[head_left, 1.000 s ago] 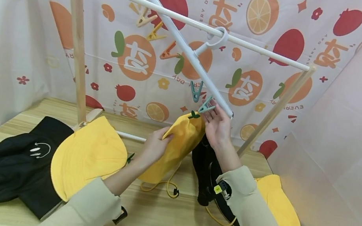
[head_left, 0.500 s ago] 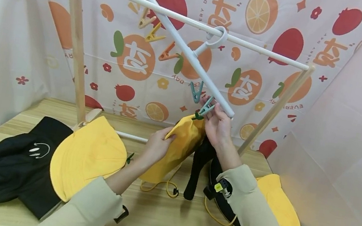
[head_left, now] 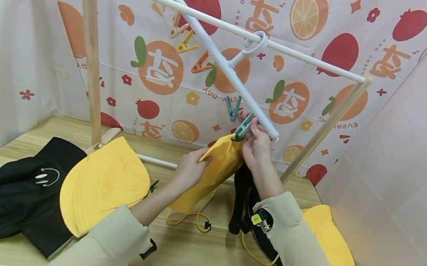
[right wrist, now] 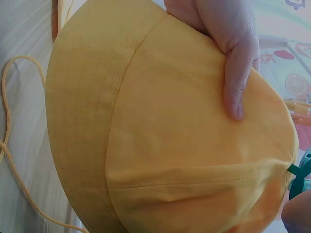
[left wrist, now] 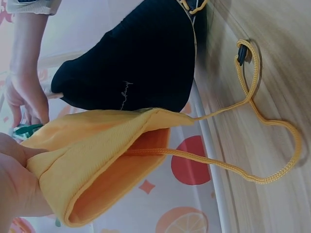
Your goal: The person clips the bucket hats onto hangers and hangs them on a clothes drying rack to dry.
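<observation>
My left hand (head_left: 191, 170) grips a yellow brimmed hat (head_left: 218, 167) by its side and lifts it under the hanger. In the left wrist view the hat's opening (left wrist: 116, 189) shows, with a yellow cord trailing out. My right hand (head_left: 257, 149) pinches a teal clip (head_left: 243, 127) near the hanger's lower end. The clip's tip meets the green leaf tab (right wrist: 301, 170) on the hat's crown. Above, a pale plastic hanger (head_left: 225, 64) hooks over the rack's white bar (head_left: 314, 61), tilted down to the right.
More clips hang from the hanger, including an orange clip (head_left: 201, 63) and another teal clip (head_left: 233, 108). A black smiley-face hat (head_left: 25, 191) and a yellow hat (head_left: 105, 183) lie left. Behind my right arm are a black hat (left wrist: 136, 58) and another yellow hat (head_left: 326, 241).
The hat's crown has shifted slightly right, up to the teal clip. My right fingers have closed in on the clip, whose handles now look squeezed together. The hanger has swung a little.
</observation>
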Motion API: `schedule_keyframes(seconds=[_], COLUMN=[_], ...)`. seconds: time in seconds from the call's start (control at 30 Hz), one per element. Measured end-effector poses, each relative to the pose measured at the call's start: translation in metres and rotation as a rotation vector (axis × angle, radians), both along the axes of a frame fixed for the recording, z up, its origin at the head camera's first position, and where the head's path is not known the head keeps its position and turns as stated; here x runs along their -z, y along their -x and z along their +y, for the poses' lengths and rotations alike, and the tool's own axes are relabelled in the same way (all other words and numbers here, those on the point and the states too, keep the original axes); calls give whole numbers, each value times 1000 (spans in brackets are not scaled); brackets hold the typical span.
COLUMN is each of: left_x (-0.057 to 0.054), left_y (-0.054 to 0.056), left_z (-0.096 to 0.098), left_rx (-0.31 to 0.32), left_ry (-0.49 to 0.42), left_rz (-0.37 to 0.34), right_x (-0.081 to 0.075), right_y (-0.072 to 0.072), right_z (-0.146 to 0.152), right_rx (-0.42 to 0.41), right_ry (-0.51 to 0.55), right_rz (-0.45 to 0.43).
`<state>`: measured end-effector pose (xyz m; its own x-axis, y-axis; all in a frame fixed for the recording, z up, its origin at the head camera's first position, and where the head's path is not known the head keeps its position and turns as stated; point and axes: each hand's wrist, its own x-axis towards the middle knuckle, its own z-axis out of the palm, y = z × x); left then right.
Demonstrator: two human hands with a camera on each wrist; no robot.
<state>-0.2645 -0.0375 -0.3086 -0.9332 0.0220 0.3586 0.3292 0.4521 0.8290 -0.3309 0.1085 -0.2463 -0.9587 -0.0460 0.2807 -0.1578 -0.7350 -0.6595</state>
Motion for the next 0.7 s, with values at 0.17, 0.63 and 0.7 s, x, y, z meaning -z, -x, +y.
schedule_keyframes(seconds=[0.17,0.63,0.7], left_x=[-2,-18,-15], left_y=[3,8,8], left_z=[1,6,6], left_rx=[2,0,-1], left_ry=[49,56,51], left_rz=[9,39,35], right_x=[-2,-4,-2], right_y=[1,-3,-5], right_z=[-3,-5,-2], right_rx=[34,18,1], right_ry=[-14,-17,-51], right_rz=[-49,-70,-55])
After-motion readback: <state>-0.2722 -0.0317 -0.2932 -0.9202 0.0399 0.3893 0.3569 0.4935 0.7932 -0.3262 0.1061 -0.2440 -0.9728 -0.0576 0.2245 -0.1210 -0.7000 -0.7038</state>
